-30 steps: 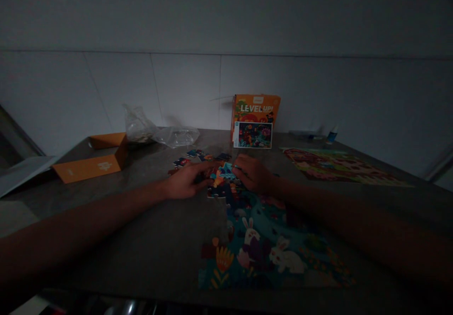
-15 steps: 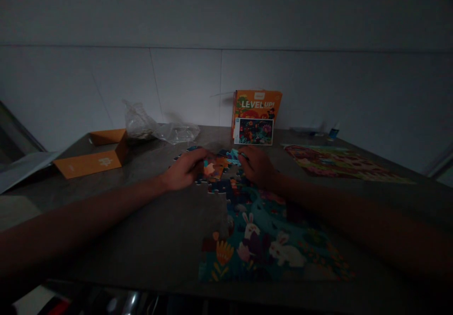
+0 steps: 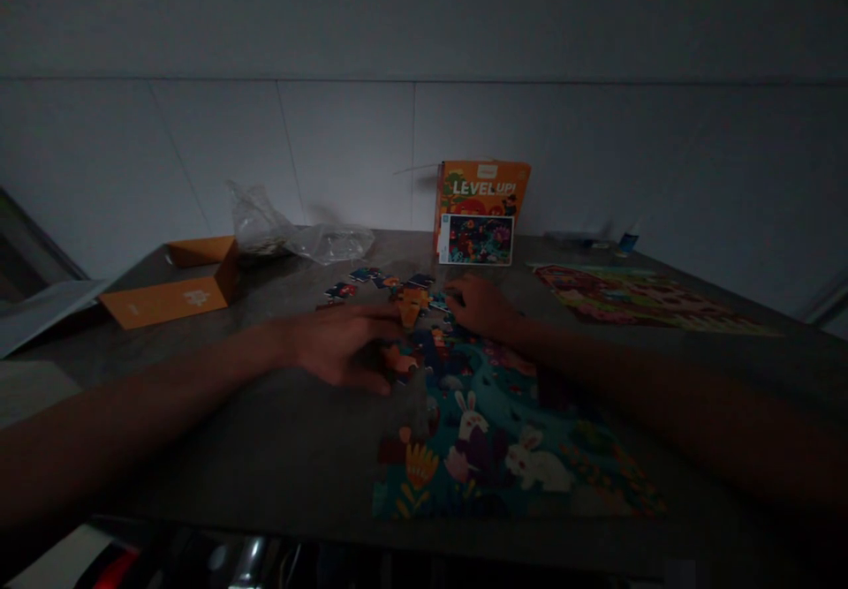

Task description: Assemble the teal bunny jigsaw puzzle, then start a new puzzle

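Observation:
A partly joined jigsaw puzzle (image 3: 490, 448) with white rabbits and flowers lies on the grey table. My left hand (image 3: 337, 346) hovers low at its left edge, thumb and fingers spread apart. An orange-and-pink puzzle section (image 3: 401, 359) lies by those fingertips, partly covered by them. At the far edge my right hand (image 3: 480, 305) is curled, its fingertips pressed together at a teal puzzle piece (image 3: 438, 303). The hand hides part of that piece. Between the hands lies an orange puzzle section (image 3: 413, 302). Dark loose pieces (image 3: 341, 290) are scattered beyond my left hand.
An orange box (image 3: 482, 185) stands at the back, with a picture card (image 3: 477, 240) leaning on it. Left are an open orange tray (image 3: 172, 302) and clear plastic bags (image 3: 331, 243). A second puzzle (image 3: 636, 298) lies right, near a small bottle (image 3: 627, 243).
My left hand has come nearer and its fingers have spread. The orange-and-pink section has moved nearer too, apart from the orange one. My right hand has hardly moved.

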A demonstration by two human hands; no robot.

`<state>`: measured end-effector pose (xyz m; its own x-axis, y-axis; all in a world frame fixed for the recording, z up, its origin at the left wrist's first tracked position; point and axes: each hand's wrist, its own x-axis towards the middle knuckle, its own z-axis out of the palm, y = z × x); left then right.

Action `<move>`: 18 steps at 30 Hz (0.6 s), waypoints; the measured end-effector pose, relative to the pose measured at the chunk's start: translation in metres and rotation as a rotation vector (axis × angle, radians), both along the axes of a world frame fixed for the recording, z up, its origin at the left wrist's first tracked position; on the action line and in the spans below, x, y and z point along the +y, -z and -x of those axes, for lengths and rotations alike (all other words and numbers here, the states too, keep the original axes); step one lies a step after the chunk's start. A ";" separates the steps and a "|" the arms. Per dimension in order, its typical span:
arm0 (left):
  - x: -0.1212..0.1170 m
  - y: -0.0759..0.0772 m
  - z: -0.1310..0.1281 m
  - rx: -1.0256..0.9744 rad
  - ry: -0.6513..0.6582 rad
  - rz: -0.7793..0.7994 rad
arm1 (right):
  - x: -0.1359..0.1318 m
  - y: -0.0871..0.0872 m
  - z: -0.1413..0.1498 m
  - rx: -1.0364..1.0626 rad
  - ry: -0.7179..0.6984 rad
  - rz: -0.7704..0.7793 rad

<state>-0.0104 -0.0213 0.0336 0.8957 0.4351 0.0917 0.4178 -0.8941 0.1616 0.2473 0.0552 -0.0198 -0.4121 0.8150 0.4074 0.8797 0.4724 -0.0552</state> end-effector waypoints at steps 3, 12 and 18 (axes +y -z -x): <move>-0.006 -0.003 0.000 0.024 0.005 0.017 | 0.000 0.000 0.000 0.005 0.005 0.016; -0.016 0.001 -0.012 0.006 -0.032 -0.025 | 0.003 0.002 -0.001 0.022 -0.031 0.024; -0.015 0.001 -0.012 0.034 -0.072 -0.029 | 0.003 0.001 -0.002 0.006 -0.027 0.027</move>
<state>0.0016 -0.0363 0.0328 0.8649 0.4964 0.0752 0.4862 -0.8655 0.1206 0.2494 0.0585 -0.0210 -0.4321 0.8141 0.3879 0.8661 0.4945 -0.0731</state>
